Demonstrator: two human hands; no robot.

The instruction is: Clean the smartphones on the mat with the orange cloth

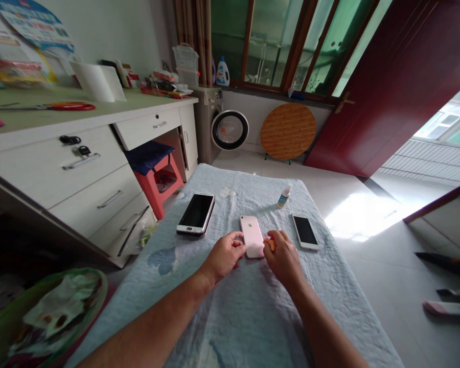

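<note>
A pink smartphone [252, 236] lies back side up on the cloth-covered table, its camera at the far left corner. At its left edge, my left hand [224, 256] has its fingers curled, thumb and fingertips gripping the side. My right hand [285, 261] is closed in a pinch around a small orange piece [270, 245] by the phone's lower right edge; most of that piece is hidden by the fingers. Left of my hands, a white-framed phone [197, 211] rests screen up on another dark device. Over to the right lies a white phone [305, 232], also screen up. A small spray bottle [284, 197] stands behind them.
A light blue quilted cloth [249, 317] covers the table. Beside it on the left are a red stool [159, 185] and a white drawer desk [99, 184]. A waste basket [101, 286] sits at lower left. An open washing machine [210, 120] stands at the back.
</note>
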